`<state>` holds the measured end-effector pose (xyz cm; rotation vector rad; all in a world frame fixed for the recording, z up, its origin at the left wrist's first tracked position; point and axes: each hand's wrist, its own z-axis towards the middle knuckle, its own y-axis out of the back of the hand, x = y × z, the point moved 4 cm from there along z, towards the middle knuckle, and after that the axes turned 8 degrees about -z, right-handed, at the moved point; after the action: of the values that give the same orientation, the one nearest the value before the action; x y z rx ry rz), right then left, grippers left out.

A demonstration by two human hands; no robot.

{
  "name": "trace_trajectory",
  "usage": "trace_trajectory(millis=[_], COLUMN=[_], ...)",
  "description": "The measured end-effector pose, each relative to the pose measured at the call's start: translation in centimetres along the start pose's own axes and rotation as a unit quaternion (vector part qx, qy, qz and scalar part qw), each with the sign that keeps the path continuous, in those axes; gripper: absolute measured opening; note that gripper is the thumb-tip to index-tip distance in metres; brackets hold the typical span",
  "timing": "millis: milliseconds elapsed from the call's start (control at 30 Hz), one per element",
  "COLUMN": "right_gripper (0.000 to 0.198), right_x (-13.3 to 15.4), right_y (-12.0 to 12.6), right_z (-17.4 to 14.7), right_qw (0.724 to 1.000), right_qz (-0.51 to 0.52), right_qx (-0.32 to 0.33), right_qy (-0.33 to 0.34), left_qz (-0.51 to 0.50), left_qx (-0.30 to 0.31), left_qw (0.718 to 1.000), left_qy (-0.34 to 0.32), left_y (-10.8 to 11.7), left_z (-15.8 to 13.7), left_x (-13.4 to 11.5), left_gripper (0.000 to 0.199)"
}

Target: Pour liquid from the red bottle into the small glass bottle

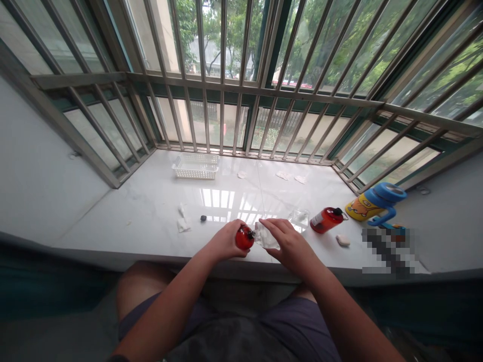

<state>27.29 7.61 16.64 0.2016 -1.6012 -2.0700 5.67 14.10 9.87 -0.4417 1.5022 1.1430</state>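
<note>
My left hand (229, 239) is wrapped round a small red bottle (243, 238) with a black neck, near the front edge of the white sill. In my right hand (289, 240) is a clear bottle (266, 237), tipped on its side with its neck against or very close to the red bottle's black mouth. Whether liquid passes between them I cannot tell. To the left lies a small black cap (203, 218). Just beyond my right hand is a clear square container (300, 218). A second red bottle (326, 220), with a black top and a label, stands to its right.
A white basket (196, 171) sits at the back left, and crumpled tissue (183, 224) lies nearer. At right are a yellow mug with a blue lid (372, 202) and a pale small block (343, 240). Metal window bars (241, 90) close off the back.
</note>
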Motion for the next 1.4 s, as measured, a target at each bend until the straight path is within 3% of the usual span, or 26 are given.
trace_trajectory(millis=[1400], right_gripper=[0.083], right_x=[0.27], right_y=[0.27], right_z=[0.24], right_qw=[0.998], right_qz=[-0.043], right_qx=[-0.034], right_qy=[0.009], left_qz=[-0.019], left_qx=[-0.001], left_qw=[1.0], left_qy=[0.01], left_y=[0.2], left_z=[0.02], left_x=[0.11], left_gripper=[0.068])
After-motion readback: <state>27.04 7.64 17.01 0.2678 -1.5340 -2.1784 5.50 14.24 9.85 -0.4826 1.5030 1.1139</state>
